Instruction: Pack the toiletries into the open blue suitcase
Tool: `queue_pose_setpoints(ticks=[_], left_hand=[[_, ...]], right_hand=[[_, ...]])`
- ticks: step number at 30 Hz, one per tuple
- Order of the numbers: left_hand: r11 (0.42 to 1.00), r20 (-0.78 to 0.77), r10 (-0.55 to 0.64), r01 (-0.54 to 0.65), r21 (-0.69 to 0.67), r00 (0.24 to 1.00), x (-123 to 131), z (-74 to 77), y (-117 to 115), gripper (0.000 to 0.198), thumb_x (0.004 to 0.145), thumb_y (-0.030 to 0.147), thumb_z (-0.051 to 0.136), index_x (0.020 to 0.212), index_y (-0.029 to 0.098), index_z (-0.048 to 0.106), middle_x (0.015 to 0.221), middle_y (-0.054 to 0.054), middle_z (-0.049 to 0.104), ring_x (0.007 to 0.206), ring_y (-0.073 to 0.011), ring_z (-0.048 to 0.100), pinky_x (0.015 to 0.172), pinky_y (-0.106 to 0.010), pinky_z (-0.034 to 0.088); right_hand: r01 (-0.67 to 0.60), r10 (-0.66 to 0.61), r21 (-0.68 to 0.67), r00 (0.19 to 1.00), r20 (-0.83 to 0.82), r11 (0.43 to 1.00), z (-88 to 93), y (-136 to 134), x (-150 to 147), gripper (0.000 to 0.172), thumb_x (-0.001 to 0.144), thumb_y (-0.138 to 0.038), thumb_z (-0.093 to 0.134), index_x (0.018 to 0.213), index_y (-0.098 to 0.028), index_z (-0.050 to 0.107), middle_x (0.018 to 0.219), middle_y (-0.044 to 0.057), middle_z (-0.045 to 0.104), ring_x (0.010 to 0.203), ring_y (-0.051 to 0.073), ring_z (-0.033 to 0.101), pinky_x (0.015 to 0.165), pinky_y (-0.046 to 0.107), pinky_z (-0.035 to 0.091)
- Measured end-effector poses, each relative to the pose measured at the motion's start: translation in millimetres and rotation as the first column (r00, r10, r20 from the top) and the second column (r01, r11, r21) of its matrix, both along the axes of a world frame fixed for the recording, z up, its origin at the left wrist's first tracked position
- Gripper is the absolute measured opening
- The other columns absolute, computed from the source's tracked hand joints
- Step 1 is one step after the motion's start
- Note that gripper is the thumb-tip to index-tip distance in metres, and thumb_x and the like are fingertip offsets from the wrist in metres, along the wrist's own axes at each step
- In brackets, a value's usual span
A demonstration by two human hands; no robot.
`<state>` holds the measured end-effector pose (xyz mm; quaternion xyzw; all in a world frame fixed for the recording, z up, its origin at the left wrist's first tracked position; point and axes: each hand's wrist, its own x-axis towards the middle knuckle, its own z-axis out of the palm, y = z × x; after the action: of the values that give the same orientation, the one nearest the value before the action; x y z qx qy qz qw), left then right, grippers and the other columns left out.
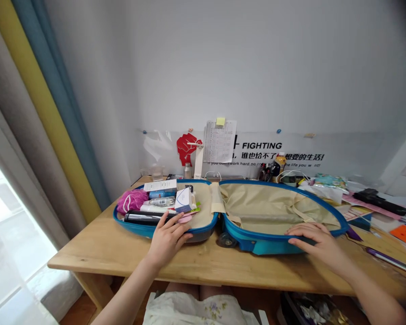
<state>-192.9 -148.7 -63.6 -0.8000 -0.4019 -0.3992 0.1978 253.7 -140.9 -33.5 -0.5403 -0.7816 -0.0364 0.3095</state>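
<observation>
The suitcase shell (264,246) is smooth, glossy blue hard plastic, with light catching its curved sides. Its lining (274,207) is matt beige cloth, slightly creased, and the wheel (226,240) looks like dark hard plastic. The tabletop (104,253) is pale wood with a smooth satin finish and faint grain. Inside the case, the pink bundle (133,201) is soft, rough-looking cloth, and the box (160,185) is white matt card. On the wall beyond the far edge of the tabletop, the sheet (345,153) is clear glossy plastic, and the printed list (219,141) is thin matt paper.
</observation>
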Motion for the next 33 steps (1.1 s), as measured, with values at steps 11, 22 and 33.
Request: queue_pose_setpoints(ticks=[11,22,33], left_hand=[[0.992,-0.157,0.117,-0.123,-0.027,0.981,-91,3.1,-10,0.021,0.094,0.034,0.050,0.092,0.026,0.069,0.097,-0.002,0.075,0.114,-0.0229,0.063,0.109,-0.042,0.038],[0.979,-0.139,0.184,-0.194,-0.061,0.973,-144,11.6,-21,0.024,0.089,0.041,0.051,0.090,0.027,0.071,0.102,-0.006,0.073,0.112,-0.0267,0.061,0.101,-0.043,0.048],[0.732,-0.223,0.521,-0.565,-0.380,0.824,-118,66.5,27,0.055,0.085,0.059,0.036,0.113,0.021,0.066,0.124,-0.012,0.064,0.116,-0.0330,0.057,0.098,-0.046,0.043]], right_hand=[[-0.135,0.137,0.089,0.990,-0.016,0.987,-2.4,-11,-94,0.039,0.086,-0.062,0.049,0.075,-0.032,0.072,0.084,0.001,0.075,0.082,0.023,0.067,0.092,0.049,0.039],[-0.252,0.254,0.151,0.967,0.007,0.956,-7.0,-21,-144,0.025,0.093,-0.043,0.047,0.097,-0.029,0.067,0.100,0.003,0.074,0.097,0.022,0.065,0.096,0.045,0.039],[-0.031,0.099,0.500,0.989,-0.110,0.865,-58.7,29,-34,0.046,0.095,-0.044,0.031,0.128,-0.024,0.056,0.128,0.012,0.060,0.129,0.030,0.049,0.106,0.055,0.039]])
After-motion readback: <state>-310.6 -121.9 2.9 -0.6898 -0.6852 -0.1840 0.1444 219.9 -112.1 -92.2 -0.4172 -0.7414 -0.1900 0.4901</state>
